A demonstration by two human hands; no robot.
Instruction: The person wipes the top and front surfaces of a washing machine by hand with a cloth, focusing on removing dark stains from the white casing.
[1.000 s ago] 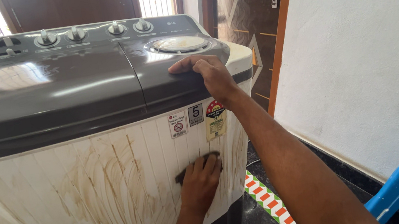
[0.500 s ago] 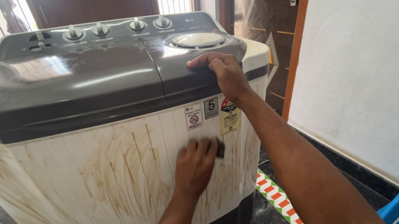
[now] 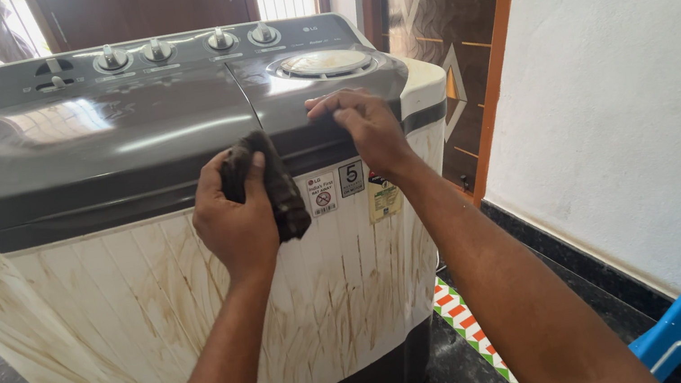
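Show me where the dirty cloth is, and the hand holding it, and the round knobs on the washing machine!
dark cloth [image 3: 282,193], head view, on its hanging lower fold.
left hand [image 3: 234,222], head view, on the back of the hand.
knobs [image 3: 157,49], head view, on the second knob from the left.

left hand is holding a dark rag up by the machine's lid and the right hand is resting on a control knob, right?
Not quite. The left hand does hold the dark rag up by the lid, but the right hand rests on the front edge of the smaller lid, not on a knob. The knobs sit untouched at the back of the washing machine. The head view shows this.
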